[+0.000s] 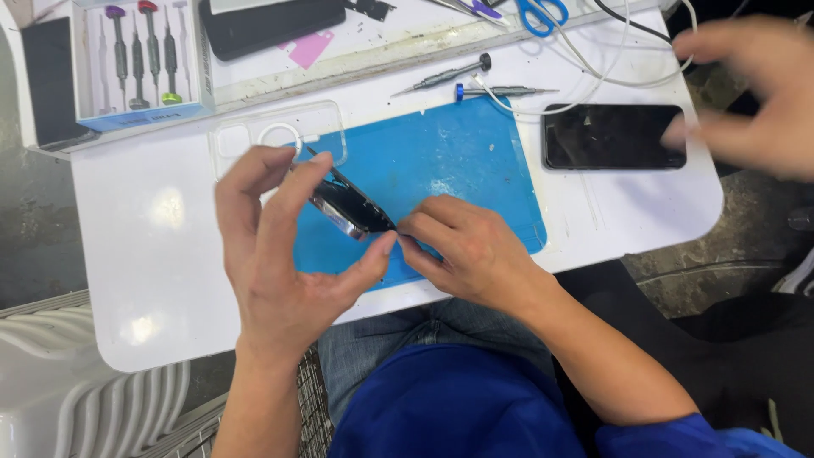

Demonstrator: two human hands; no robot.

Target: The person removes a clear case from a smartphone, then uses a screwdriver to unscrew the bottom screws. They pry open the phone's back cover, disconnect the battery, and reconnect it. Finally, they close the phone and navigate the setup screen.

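Head view, looking down on a white worktop (153, 254). The left hand (284, 254) and the right hand (471, 250) meet over a blue work mat (458, 161) and share one thing between them: a dark phone part (352, 208), thin and glossy, tilted on edge above the mat's left portion. The left hand's fingers (309, 182) curl over its upper side while the thumb presses at its lower right corner, so the hand is closed around the part. The right hand's fingers (420, 225) are pinched narrow on that same corner, touching the left thumb tip.

Just behind the left hand, a clear phone case (246, 136) lies flat, partly on the mat's top left corner. To the right of the mat, a black phone (610, 136) lies face up on the worktop. Another person's hand (755, 93), blurred, reaches in from the upper right, one fingertip at the phone's right end. Above the mat lie two small screwdrivers (449, 78), a white cable (593, 76) and blue-handled scissors (543, 13). At the upper left stands an open box of screwdrivers (140, 64).
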